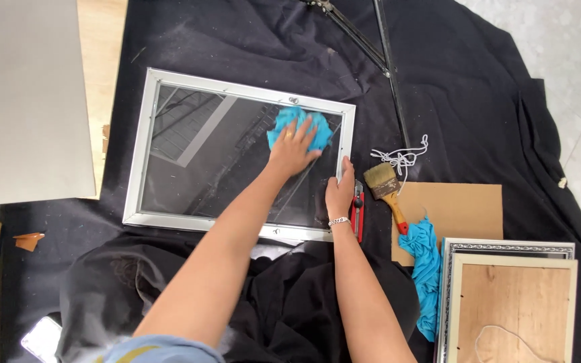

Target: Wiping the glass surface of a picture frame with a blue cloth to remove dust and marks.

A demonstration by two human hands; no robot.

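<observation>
A black cloth (479, 87) is spread over the floor and carries nearly everything in view. At the upper left a large grey board (25, 101) is laid partly over its edge. Near the middle of the cloth a silver-framed glass pane (189, 154) is laid flat, with ceiling structures reflected in it. To the right a stack of picture frames (509, 296) is seen, the topmost turned back-up with its wooden backing showing, and beside it a sheet of brown cardboard (455, 208) is placed.

A blue rag (304, 128) is pressed onto the glass near the frame's upper right corner by the left hand (292, 151), whose fingers are spread flat over it. The frame's right edge is steadied by the right hand (339, 195), which is laid open against the rail, a bracelet worn at the wrist.

A second blue cloth (425, 269) is draped between the cardboard and the stacked frames. A paintbrush (386, 188) with a red handle is laid on the cardboard's edge, a tangle of white string (401, 158) just above it, and red-handled pliers (358, 208) just beside the right hand.
</observation>
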